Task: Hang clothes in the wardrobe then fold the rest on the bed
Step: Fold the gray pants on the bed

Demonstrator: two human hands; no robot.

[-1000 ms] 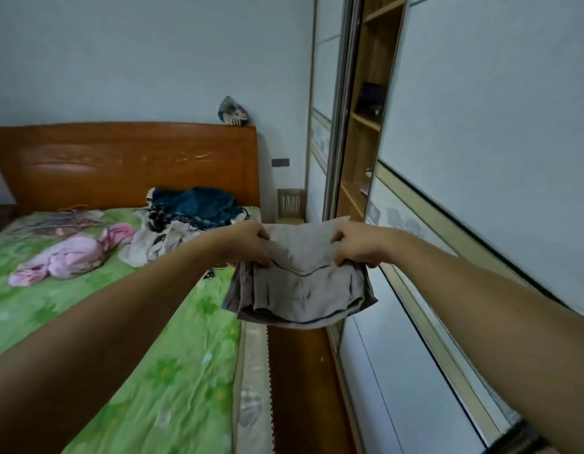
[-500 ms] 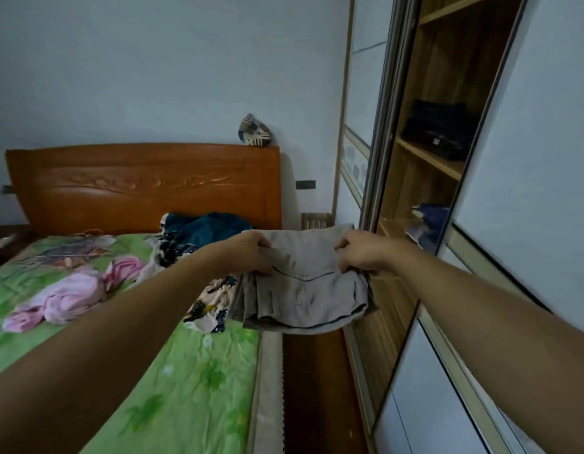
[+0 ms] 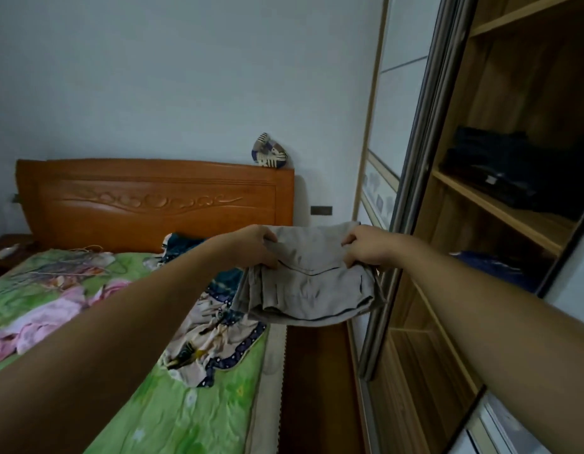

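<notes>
Left hand (image 3: 256,245) and right hand (image 3: 366,247) pinch the folded beige garment (image 3: 312,283); its sagging, unsupported layers could unfold before reaching the wardrobe shelf (image 3: 500,208).

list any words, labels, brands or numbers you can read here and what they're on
None can be read.
Small pale tag on the dark folded clothes on the wardrobe shelf: too small and blurred.
Beige garment held by the left hand and right hand: no print visible.
</notes>
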